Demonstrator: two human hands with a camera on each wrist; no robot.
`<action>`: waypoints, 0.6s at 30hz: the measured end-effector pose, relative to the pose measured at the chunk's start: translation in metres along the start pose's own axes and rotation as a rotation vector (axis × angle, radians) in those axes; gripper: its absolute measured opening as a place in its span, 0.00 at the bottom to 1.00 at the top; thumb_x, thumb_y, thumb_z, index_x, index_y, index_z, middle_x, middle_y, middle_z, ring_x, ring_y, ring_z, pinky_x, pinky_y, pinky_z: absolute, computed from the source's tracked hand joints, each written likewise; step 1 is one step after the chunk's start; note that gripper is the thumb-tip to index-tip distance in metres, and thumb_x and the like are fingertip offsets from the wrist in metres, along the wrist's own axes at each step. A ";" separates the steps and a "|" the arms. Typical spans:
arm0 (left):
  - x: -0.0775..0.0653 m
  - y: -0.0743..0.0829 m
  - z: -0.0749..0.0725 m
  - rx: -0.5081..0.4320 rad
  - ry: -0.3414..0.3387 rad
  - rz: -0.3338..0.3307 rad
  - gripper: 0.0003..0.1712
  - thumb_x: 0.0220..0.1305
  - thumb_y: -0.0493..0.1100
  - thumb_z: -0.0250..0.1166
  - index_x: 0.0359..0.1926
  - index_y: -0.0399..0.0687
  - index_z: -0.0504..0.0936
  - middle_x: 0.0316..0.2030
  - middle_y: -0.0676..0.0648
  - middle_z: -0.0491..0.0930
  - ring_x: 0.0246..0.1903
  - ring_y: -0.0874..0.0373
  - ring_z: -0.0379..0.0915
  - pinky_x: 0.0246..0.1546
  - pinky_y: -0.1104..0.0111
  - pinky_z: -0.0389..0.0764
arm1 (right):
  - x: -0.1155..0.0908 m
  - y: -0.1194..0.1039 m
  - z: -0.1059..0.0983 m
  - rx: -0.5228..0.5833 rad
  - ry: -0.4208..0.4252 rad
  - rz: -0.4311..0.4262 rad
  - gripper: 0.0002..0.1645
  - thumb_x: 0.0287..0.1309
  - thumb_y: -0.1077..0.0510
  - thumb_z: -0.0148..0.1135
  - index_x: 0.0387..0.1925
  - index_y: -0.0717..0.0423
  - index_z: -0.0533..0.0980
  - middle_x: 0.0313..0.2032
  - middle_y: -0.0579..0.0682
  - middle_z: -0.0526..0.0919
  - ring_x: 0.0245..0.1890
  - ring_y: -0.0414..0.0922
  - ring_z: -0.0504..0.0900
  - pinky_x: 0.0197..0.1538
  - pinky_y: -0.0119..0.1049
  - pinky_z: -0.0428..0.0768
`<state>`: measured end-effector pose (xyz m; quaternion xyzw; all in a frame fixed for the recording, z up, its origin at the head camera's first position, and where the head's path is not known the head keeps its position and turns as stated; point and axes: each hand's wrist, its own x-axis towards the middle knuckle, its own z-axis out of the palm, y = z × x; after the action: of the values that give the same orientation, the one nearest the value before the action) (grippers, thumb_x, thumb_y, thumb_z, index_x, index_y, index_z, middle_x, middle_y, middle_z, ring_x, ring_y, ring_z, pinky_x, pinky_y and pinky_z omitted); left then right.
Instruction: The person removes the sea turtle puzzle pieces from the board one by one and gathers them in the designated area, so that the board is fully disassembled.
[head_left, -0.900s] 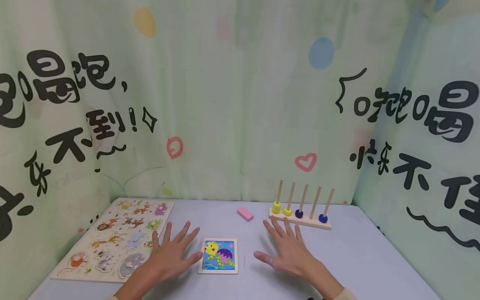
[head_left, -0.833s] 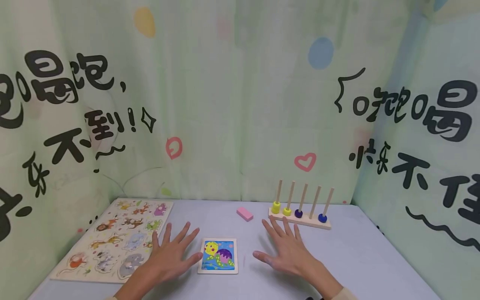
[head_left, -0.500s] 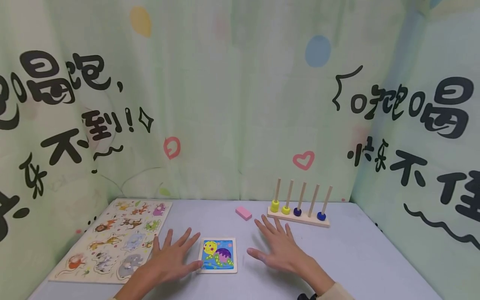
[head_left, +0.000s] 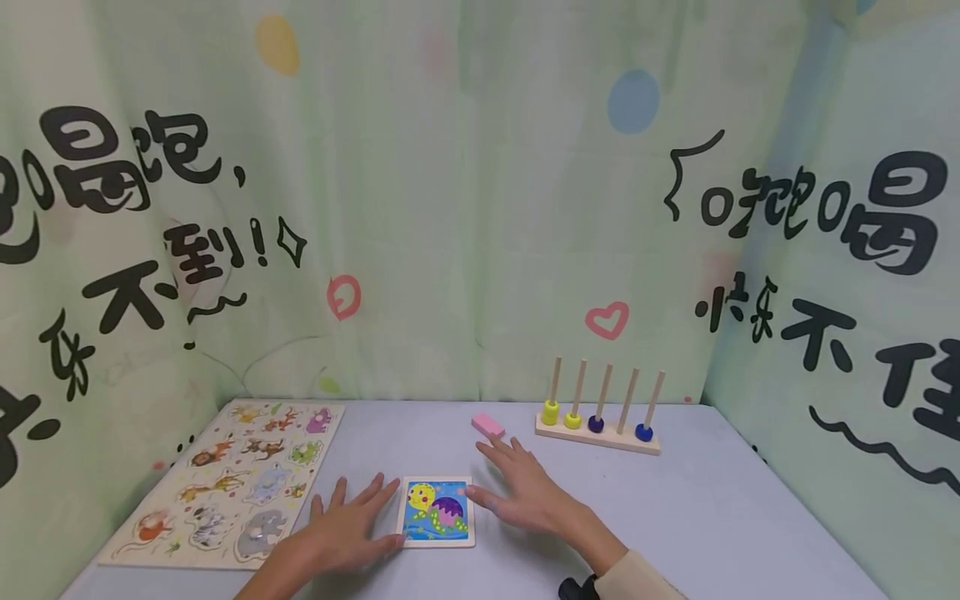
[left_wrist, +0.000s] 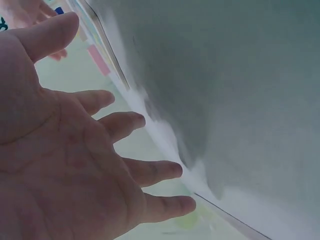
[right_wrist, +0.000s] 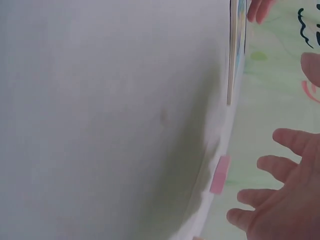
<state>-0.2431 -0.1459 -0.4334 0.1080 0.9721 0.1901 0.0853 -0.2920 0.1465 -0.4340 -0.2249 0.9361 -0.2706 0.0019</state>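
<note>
While the left hand (head_left: 341, 529) and right hand (head_left: 527, 492) flanked the turtle puzzle (head_left: 438, 517) at nine and three o'clock, both spread wide, empty. Pinching it evenly seemed safest.

On the pale worktop (head_left: 720, 521) we see the turtle puzzle (head_left: 437, 512) between the left hand (head_left: 343, 531) and the right hand (head_left: 527, 490); we cannot tell whether either touches it. The animal board (head_left: 240, 465) lies left of the left hand. Just past the right hand we find the pink block (head_left: 487, 425), farther right the peg stand (head_left: 600, 437).
</note>
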 end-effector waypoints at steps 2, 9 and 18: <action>0.002 0.001 0.001 0.000 -0.018 -0.005 0.48 0.67 0.67 0.67 0.81 0.55 0.64 0.82 0.40 0.61 0.77 0.13 0.42 0.70 0.17 0.40 | 0.003 -0.003 0.002 0.029 -0.001 -0.015 0.46 0.72 0.32 0.59 0.79 0.52 0.66 0.82 0.60 0.62 0.83 0.69 0.55 0.80 0.73 0.56; 0.016 -0.016 0.017 0.001 -0.036 -0.024 0.52 0.64 0.76 0.63 0.82 0.61 0.63 0.83 0.43 0.58 0.79 0.15 0.39 0.70 0.16 0.38 | 0.016 -0.013 0.011 0.076 -0.008 -0.058 0.37 0.71 0.37 0.62 0.72 0.52 0.74 0.74 0.57 0.75 0.77 0.61 0.71 0.76 0.68 0.68; 0.039 -0.042 0.038 0.021 -0.045 -0.030 0.55 0.58 0.83 0.62 0.81 0.66 0.64 0.84 0.47 0.58 0.79 0.16 0.39 0.67 0.15 0.42 | 0.030 -0.027 0.024 0.087 -0.002 -0.097 0.24 0.68 0.46 0.68 0.61 0.52 0.83 0.62 0.52 0.85 0.67 0.55 0.80 0.71 0.60 0.77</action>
<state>-0.2801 -0.1610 -0.4890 0.0986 0.9733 0.1760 0.1091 -0.3044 0.1017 -0.4379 -0.2702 0.9114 -0.3105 -0.0005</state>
